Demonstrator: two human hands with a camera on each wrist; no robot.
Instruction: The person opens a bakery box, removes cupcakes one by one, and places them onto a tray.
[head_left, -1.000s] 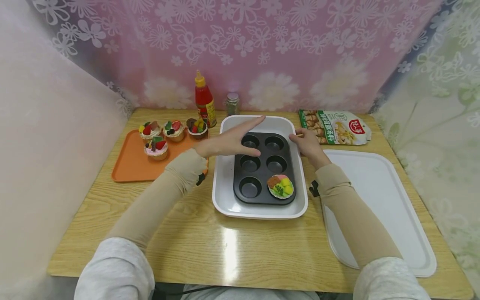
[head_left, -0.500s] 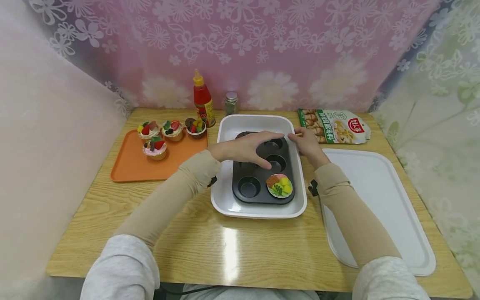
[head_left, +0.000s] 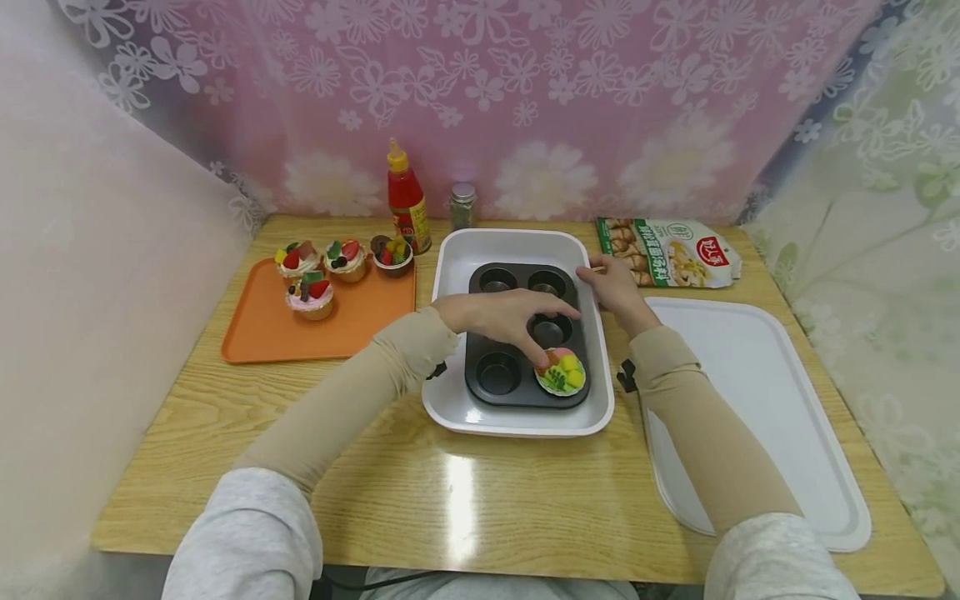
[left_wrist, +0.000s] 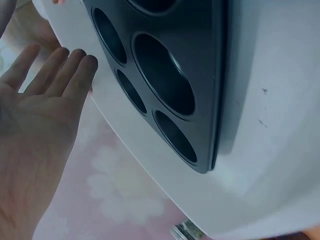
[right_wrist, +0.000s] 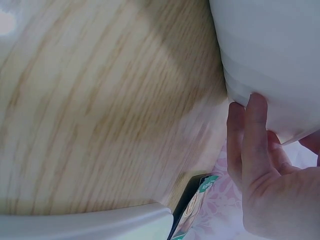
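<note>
A black muffin pan lies inside a deep white tray; a toy cupcake topped with yellow, green and brown pieces fills its near right cup. Over the pan my left hand hovers palm down, thumb apart from the fingers. The thumb tip overlaps the edge of that cupcake in the head view. Straight fingers show in the left wrist view, holding nothing. My right hand holds the tray's far right rim, its fingers against the outer wall.
An orange tray with several toy cupcakes is at the left. Behind stand a red sauce bottle and a small spice jar. A food packet lies back right, above a flat white tray.
My left hand has moved right and toward me across the muffin pan, its thumb coming to the cupcake's edge. The right hand stays at the tray rim.
</note>
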